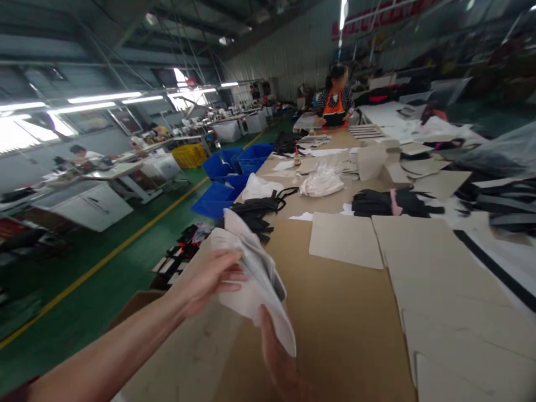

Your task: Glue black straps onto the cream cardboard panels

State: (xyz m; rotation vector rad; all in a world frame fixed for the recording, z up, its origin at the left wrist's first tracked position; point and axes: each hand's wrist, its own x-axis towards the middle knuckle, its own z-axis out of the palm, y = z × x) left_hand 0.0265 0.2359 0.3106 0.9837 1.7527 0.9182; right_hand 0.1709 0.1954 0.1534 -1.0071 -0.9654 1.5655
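A bundle of white, sheet-like pieces point(255, 285) is held up over the near left side of the table, bent and slightly fanned. My left hand point(215, 276) grips its left side, thumb and fingers closed against the white surface. At the lower edge, my right hand point(278, 357) is wrapped round the bundle with the thumb in front; its other fingers are hidden behind. What the pieces are made of I cannot tell. Just beyond lies a pile of black straps point(255, 215).
Beige boards point(345, 240) cover the table's right side, near a black bundle with a pink tie point(393, 202). A plastic-wrapped white bundle point(321, 181) lies farther back. Blue bins point(221, 195) stand left of the table. A person in an orange apron point(335, 106) works at the far end.
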